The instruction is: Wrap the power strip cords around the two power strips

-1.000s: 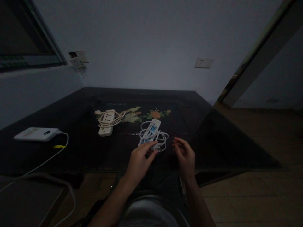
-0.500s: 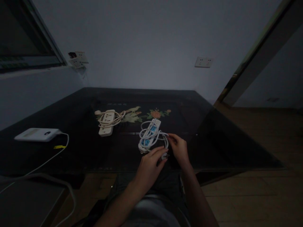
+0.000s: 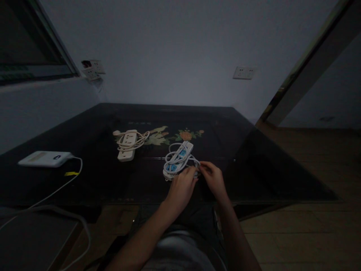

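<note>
A white power strip with blue sockets (image 3: 177, 160) lies on the dark glass table (image 3: 254, 162), its white cord (image 3: 183, 162) looped loosely around it. My left hand (image 3: 182, 187) is closed on the cord at the strip's near right end. My right hand (image 3: 213, 178) meets it there, fingers pinched on the same cord. What lies between the fingertips is hidden in the dim light.
A cream power strip (image 3: 127, 143) wrapped in its own cord lies further left. A white flat device (image 3: 43, 158) with a cable (image 3: 60, 188) sits at the table's left edge. Wall sockets (image 3: 244, 72) are on the back wall. Wooden floor is to the right.
My left hand moved right from the strip's near end to the cord. My right hand came in from the right, and both now grip the cord together. The strip shifted slightly.
</note>
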### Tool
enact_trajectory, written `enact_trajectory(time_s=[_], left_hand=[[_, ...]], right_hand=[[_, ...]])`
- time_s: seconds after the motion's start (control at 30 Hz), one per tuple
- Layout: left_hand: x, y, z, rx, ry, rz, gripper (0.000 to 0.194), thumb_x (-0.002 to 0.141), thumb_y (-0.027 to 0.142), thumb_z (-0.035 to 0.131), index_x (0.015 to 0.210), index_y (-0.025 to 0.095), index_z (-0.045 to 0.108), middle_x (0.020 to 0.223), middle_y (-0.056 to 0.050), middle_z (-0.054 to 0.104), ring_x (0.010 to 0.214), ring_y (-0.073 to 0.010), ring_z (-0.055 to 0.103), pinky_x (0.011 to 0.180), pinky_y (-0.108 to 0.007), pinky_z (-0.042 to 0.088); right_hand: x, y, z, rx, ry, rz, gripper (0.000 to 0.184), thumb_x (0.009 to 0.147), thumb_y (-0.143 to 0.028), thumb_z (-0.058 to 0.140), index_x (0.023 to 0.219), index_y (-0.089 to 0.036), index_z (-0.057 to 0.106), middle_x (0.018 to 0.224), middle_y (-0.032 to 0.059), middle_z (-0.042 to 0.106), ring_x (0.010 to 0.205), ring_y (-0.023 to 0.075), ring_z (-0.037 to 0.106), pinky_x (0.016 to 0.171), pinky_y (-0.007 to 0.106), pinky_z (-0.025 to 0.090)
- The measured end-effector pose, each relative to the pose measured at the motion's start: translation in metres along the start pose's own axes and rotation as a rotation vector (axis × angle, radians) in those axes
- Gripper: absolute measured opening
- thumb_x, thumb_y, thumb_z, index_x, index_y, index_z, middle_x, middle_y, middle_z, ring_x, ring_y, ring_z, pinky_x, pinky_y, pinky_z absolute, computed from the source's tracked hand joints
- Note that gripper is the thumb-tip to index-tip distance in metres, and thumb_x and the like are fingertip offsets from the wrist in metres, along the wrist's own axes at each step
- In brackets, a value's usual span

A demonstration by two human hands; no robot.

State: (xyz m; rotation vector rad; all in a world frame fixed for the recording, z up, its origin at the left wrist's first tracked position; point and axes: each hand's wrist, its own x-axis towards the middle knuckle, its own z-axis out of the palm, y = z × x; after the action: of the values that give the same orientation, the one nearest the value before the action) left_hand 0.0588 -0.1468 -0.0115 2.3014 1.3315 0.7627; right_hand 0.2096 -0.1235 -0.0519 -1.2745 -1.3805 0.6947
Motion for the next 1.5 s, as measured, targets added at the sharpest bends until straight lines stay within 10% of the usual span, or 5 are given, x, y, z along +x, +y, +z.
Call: enact_trajectory(time_s=[1.2, 1.5], left_hand=[[0.024, -0.005, 0.006, 0.214, 0.045, -0.166, 0.027, 0.093, 0.020, 0.043, 0.119, 0.016, 0.049, 0.105, -0.014, 0.067, 0.095, -0.0281, 0.066, 0.075, -0.035, 0.052], [0.021, -0.007, 0.007, 0.214, 0.052, -0.136, 0.035, 0.093, 0.019, 0.041, 0.128, 0.018, 0.046, 0.113, -0.013, 0.066, 0.096, -0.0272, 0.066, 0.075, -0.035, 0.052]], right_hand=[[-0.001, -0.002, 0.001, 0.061, -0.026, -0.005, 0.026, 0.084, -0.031, 0.052, 0.099, -0.018, 0.069, 0.095, 0.0089, 0.072, 0.082, 0.0212, 0.068, 0.075, 0.035, 0.054], [0.038, -0.004, -0.010, -0.315, -0.391, -0.188, 0.030, 0.080, -0.010, 0.048, 0.096, -0.022, 0.071, 0.090, 0.0050, 0.070, 0.086, 0.0194, 0.064, 0.079, 0.030, 0.048]])
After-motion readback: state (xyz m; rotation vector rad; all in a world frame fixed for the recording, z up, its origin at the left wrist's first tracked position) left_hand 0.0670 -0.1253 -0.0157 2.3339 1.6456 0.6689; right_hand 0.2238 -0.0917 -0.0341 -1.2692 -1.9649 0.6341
